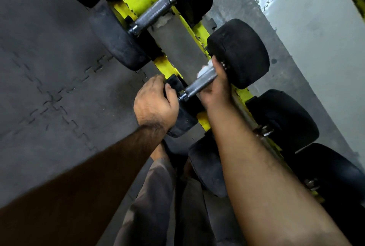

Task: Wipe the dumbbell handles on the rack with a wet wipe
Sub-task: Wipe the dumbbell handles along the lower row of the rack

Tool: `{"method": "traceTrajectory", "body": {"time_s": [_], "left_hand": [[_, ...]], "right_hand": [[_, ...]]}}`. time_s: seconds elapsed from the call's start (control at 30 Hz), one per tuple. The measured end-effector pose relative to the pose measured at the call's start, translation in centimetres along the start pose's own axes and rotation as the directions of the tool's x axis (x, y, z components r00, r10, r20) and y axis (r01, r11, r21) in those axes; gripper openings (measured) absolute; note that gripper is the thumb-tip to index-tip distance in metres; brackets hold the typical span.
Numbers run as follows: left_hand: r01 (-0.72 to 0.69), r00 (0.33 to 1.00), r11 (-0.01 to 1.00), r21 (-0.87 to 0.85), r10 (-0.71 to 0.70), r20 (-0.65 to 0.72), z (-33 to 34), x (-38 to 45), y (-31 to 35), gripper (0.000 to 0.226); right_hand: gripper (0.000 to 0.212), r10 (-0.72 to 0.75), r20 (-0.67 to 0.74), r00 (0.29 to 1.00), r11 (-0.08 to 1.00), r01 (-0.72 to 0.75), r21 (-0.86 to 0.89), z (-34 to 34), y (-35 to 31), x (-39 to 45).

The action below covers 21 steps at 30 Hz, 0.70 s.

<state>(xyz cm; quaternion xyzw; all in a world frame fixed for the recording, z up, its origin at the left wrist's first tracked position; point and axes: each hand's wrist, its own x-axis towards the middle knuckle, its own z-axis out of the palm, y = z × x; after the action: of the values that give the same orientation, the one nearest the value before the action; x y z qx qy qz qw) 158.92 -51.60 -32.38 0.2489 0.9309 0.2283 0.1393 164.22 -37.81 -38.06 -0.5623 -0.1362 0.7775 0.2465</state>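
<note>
A black dumbbell with a knurled steel handle [199, 84] lies across the yellow rack [167, 66] in the middle of the head view. My right hand [216, 87] is wrapped round the far end of that handle, pressing a white wet wipe [206, 69] against it beside the far weight head [240, 53]. My left hand [155, 103] grips the near weight head [183, 115] of the same dumbbell.
A larger dumbbell with a bare steel handle [153, 13] rests on the rack above. More black dumbbells [284, 119] sit to the lower right, partly hidden by my right forearm. Dark interlocking rubber floor mats [53, 87] lie to the left, a pale wall [316, 28] to the right.
</note>
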Motion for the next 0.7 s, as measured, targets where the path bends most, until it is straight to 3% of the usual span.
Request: {"method": "traceTrajectory", "body": {"time_s": [0.27,0.33,0.43,0.5,0.57,0.7], "left_hand": [[-0.006,1.0,1.0,-0.007,0.006,-0.021,0.3,0.0,-0.2,0.043],[-0.014,0.999,1.0,-0.007,0.014,-0.032,0.3,-0.1,-0.2,0.042],[-0.023,0.999,1.0,-0.012,0.022,-0.05,0.3,0.0,-0.3,0.039],[-0.017,0.999,1.0,-0.024,0.016,-0.049,0.3,0.0,-0.3,0.037],[-0.016,0.999,1.0,-0.026,0.015,-0.038,0.3,0.0,-0.4,0.037],[-0.018,1.0,0.999,-0.037,0.018,-0.016,0.2,0.1,-0.4,0.039]], "right_hand": [[0.024,-0.017,-0.056,0.998,1.0,0.016,-0.009,-0.2,-0.5,-1.1],[0.013,0.036,-0.039,0.999,0.994,-0.04,-0.105,-0.1,0.7,-2.1],[0.026,0.148,0.038,0.988,0.981,-0.141,-0.135,-0.4,0.2,-2.2],[0.029,0.099,0.054,0.994,0.994,-0.096,-0.051,0.3,-1.1,-1.1],[0.023,0.071,-0.013,0.997,0.994,-0.072,-0.087,0.3,-0.5,-1.1],[0.025,0.38,0.109,0.919,0.859,-0.306,-0.41,-1.0,1.6,-3.6]]}}
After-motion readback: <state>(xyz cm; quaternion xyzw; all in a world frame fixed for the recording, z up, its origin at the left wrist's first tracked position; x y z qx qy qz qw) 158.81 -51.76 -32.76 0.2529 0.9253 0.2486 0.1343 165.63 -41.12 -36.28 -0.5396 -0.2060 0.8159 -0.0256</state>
